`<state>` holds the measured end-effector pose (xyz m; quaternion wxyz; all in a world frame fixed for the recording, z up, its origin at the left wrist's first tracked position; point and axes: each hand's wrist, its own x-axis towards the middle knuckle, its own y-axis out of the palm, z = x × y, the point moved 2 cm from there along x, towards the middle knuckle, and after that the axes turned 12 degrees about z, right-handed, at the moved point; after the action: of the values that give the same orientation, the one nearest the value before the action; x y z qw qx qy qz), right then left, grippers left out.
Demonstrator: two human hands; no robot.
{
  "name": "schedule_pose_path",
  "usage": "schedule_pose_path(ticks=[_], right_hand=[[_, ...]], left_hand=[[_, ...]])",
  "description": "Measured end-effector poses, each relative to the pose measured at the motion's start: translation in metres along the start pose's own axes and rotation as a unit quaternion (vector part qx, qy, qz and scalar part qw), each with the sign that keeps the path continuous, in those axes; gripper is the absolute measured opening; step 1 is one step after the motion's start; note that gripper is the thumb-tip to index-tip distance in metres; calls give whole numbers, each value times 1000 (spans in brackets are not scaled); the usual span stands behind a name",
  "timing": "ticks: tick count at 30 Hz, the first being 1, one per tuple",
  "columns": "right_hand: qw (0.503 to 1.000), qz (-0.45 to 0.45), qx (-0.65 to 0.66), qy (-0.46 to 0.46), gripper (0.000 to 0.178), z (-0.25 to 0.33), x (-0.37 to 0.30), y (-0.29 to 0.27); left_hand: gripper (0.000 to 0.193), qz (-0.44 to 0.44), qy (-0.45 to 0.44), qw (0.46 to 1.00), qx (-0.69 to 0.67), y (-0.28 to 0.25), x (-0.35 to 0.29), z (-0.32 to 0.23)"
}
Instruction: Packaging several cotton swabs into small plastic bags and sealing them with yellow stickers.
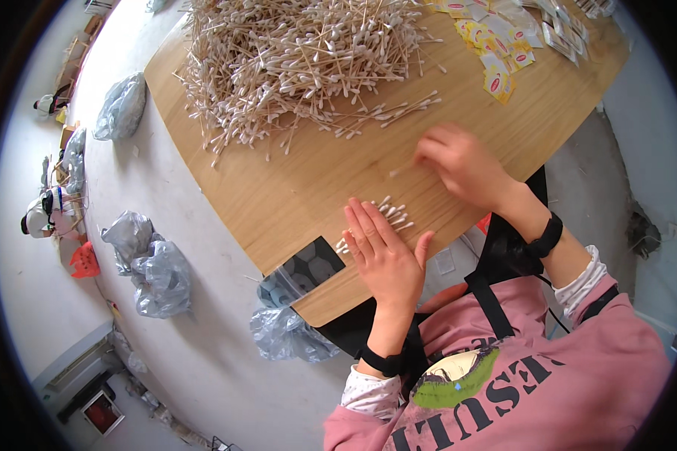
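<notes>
Your pink sweatshirt spreads toward four o'clock. Near the dial's centre, your left hand is flat, fingers together, over a small batch of cotton swabs on the wooden table. Your right hand, at two o'clock, is blurred, fingers curled; whether it grips anything cannot be told. At twelve lies a large swab heap; yellow-and-white sachets lie between one and two.

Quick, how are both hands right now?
Left hand: open, flat over some cotton swabs.
Right hand: curled; whether it's holding anything can't be told.
</notes>
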<state>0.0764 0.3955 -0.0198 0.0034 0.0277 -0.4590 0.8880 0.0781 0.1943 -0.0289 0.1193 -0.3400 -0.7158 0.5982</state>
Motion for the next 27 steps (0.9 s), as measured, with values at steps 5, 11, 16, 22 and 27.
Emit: schedule_pose_path(ticks=[5, 11, 16, 22, 27], right_hand=[[998, 33, 29, -47, 11, 20, 32, 27], [980, 71, 154, -103, 8, 37, 24, 33], [932, -164, 307, 102, 11, 26, -7, 21], [955, -161, 240, 69, 15, 29, -24, 25], [957, -171, 227, 62, 17, 24, -24, 28]], left_hand=[[102, 12, 45, 999, -20, 10, -7, -4], [106, -68, 23, 993, -93, 4, -15, 3], [105, 27, 0, 1000, -4, -1, -4, -10], [104, -5, -1, 1000, 17, -17, 52, 14], [105, -26, -1, 999, 23, -10, 56, 11]])
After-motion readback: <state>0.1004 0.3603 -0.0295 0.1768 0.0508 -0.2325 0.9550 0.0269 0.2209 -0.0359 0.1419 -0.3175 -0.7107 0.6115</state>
